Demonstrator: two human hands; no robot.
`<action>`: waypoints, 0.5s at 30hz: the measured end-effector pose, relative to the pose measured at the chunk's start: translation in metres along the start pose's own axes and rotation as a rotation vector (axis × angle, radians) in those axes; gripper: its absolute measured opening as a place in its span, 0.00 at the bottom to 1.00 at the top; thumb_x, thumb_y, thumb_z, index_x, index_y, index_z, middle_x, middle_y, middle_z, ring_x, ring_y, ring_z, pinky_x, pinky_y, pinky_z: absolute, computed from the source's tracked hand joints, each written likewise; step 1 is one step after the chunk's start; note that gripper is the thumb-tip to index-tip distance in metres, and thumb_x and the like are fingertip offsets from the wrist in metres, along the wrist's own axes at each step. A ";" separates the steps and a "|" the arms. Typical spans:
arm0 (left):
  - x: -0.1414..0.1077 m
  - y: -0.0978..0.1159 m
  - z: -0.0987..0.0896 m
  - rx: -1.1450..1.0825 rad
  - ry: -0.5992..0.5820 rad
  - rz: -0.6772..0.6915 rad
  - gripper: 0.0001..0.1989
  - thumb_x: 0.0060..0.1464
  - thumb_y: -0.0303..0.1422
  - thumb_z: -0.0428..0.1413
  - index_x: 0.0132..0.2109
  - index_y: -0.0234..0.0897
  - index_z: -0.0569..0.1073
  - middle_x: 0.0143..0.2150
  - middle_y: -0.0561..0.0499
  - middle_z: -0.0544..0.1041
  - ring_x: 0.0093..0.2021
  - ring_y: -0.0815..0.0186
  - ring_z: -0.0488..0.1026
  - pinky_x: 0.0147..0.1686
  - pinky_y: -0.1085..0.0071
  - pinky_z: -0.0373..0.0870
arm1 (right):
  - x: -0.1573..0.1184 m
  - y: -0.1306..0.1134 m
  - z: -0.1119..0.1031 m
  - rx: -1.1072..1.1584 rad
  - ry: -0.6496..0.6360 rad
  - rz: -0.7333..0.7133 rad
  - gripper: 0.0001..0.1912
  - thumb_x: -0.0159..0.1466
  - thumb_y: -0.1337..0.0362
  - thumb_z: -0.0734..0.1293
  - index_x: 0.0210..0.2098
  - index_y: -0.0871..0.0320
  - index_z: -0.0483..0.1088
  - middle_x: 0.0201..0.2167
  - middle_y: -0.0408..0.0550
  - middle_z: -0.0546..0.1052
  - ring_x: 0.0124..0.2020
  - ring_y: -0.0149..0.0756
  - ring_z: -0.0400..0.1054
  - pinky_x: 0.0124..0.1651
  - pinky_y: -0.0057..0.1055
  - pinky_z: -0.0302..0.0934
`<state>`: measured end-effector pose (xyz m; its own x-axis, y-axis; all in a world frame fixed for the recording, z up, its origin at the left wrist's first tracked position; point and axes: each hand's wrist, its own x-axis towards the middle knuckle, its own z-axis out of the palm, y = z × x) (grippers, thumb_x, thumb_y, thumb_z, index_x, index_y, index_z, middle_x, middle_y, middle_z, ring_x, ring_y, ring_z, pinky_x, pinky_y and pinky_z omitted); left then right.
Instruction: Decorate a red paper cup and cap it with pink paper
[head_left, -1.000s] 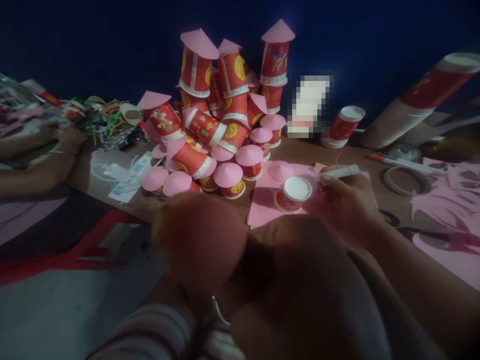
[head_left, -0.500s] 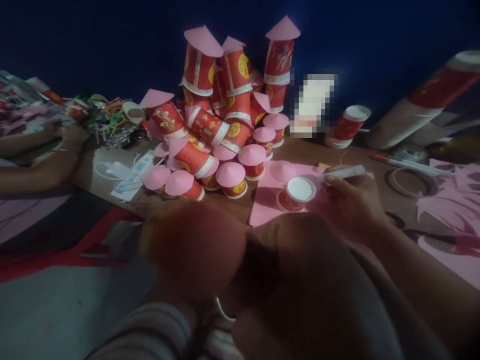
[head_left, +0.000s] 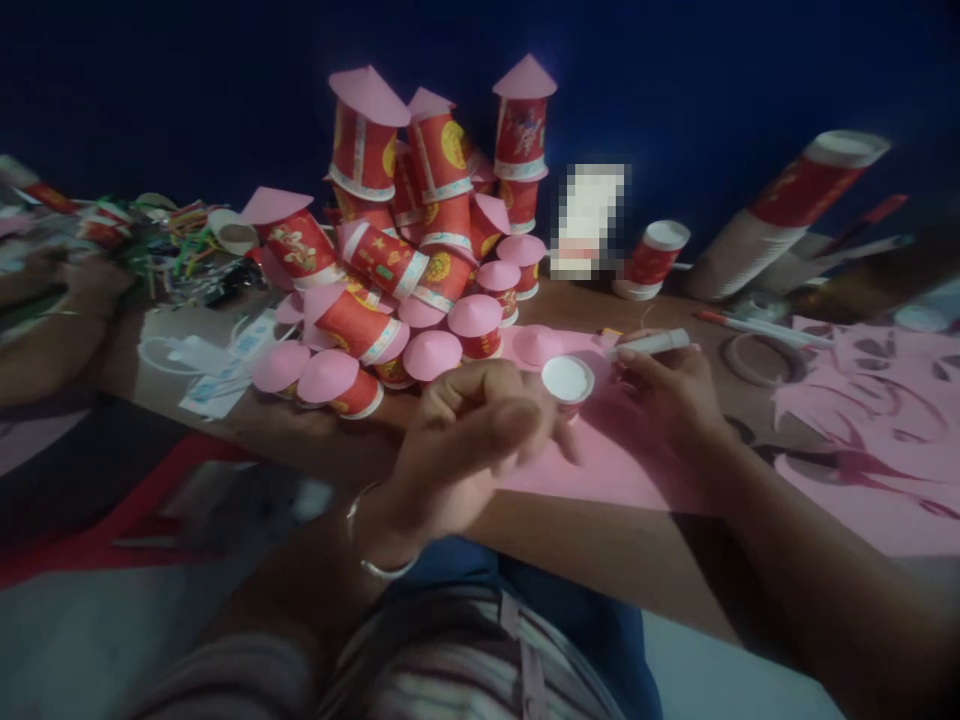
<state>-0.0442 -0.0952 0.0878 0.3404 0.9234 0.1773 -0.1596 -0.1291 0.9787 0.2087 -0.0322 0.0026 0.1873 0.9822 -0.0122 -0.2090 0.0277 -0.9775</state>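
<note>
My left hand (head_left: 472,430), with a bangle on the wrist, hovers over the edge of the pink paper sheet (head_left: 600,475). Its index finger is curled and another finger stretches apart toward the cup; I see nothing in it. Just beyond stands a red paper cup (head_left: 568,380) with its white round end up, partly hidden by that hand. A slim white tube, like a glue tube (head_left: 652,345), is gripped in my right hand (head_left: 671,385), right of the cup. A pink paper cone (head_left: 536,345) lies on the sheet behind the cup.
A heap of red paper cups with pink cone tops (head_left: 420,260) rises at centre-left. Tall nested cups (head_left: 787,215) lean at right, beside a tape roll (head_left: 761,360), scissors (head_left: 847,465) and cut pink paper (head_left: 877,370). Another person's hand (head_left: 94,275) works at far left.
A blurred pink round shape close to the camera has gone from view. My left hand now shows near the cup. My right hand still grips the white tube.
</note>
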 end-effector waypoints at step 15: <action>0.053 -0.087 0.007 0.693 0.027 0.131 0.40 0.40 0.40 0.74 0.55 0.40 0.59 0.56 0.41 0.69 0.56 0.51 0.70 0.56 0.50 0.72 | -0.003 0.000 0.003 -0.007 -0.102 -0.143 0.16 0.52 0.55 0.80 0.33 0.55 0.74 0.31 0.41 0.76 0.25 0.29 0.68 0.31 0.31 0.65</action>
<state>-0.0055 -0.0374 0.0132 0.3343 0.8921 0.3039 0.4320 -0.4317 0.7918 0.2053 -0.0346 0.0036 0.1164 0.9821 0.1478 -0.1804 0.1673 -0.9693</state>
